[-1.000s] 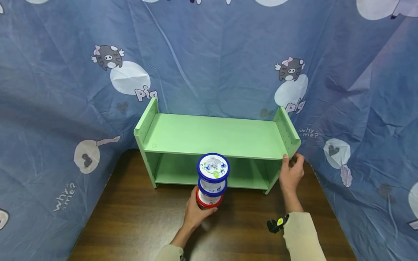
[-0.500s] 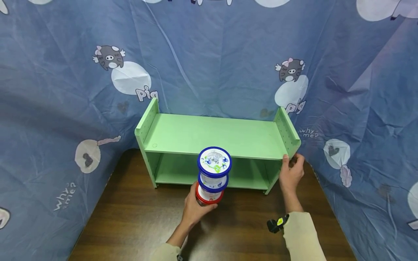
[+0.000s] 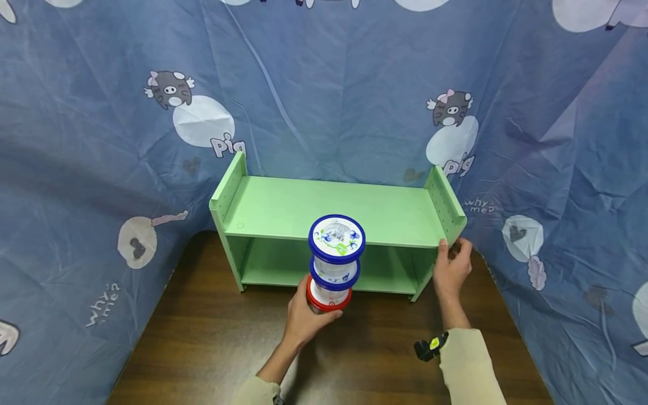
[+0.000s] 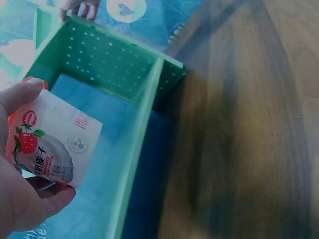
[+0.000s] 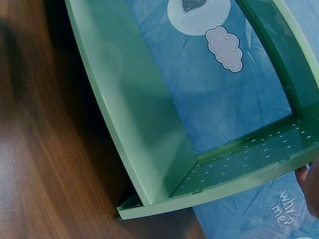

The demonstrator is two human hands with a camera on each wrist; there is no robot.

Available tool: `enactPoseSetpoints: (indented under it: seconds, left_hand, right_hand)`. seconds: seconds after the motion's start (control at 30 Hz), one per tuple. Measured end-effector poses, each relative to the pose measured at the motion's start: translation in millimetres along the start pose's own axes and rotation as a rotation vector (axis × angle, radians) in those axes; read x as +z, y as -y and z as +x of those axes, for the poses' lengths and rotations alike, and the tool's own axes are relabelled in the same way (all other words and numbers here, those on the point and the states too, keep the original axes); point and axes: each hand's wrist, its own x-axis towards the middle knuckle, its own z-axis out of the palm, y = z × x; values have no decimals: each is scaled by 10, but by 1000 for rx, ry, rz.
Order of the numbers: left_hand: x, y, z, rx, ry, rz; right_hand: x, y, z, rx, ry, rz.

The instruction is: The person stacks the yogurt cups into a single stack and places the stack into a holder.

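Your cup stack (image 3: 334, 261) has risen since a second ago, its top now level with the shelf's (image 3: 329, 211) front edge. Your left hand (image 3: 306, 320) grips the bottom cup; your right hand (image 3: 450, 273) holds the shelf's right side.

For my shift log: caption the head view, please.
Left hand lifts three stacked cups before green shelf; right hand holds its end.

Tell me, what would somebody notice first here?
Probably the stack of three tubs in the middle, two with blue lids above one with a red lid, held from below by the left hand. Right behind stands a green shelf on the brown table, with the right hand gripping its right end. Blue cloth with cartoon pigs hangs all around.
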Motion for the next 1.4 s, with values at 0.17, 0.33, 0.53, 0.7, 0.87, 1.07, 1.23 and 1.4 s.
enactPoseSetpoints:
  seconds: [0.17,0.33,0.53,0.7,0.87,1.07,1.23,1.4]
  left_hand:
    - [-24,-95,20,20,-2,11]
    - [-52,-188,38,31,5,12]
    - [-105,-321,83,46,8,-4]
    - [-150,-415,122,45,21,-1]
    - [-179,-488,160,49,38,-1]
    - [-219,-599,216,72,42,4]
    - [-267,-711,279,97,60,-5]
    - [-296,-814,351,95,77,-8]
  right_hand:
    - [-2,-5,4,-3,3,18]
    - [-6,-2,6,-10,-7,16]
    - [-7,10,5,-16,-20,2]
    - [-7,12,10,-7,-12,-2]
    - [-1,9,13,3,-4,-1]
    - [0,7,9,1,-14,1]
    - [-1,6,2,1,-16,2]
    - [3,3,-3,1,-15,5]
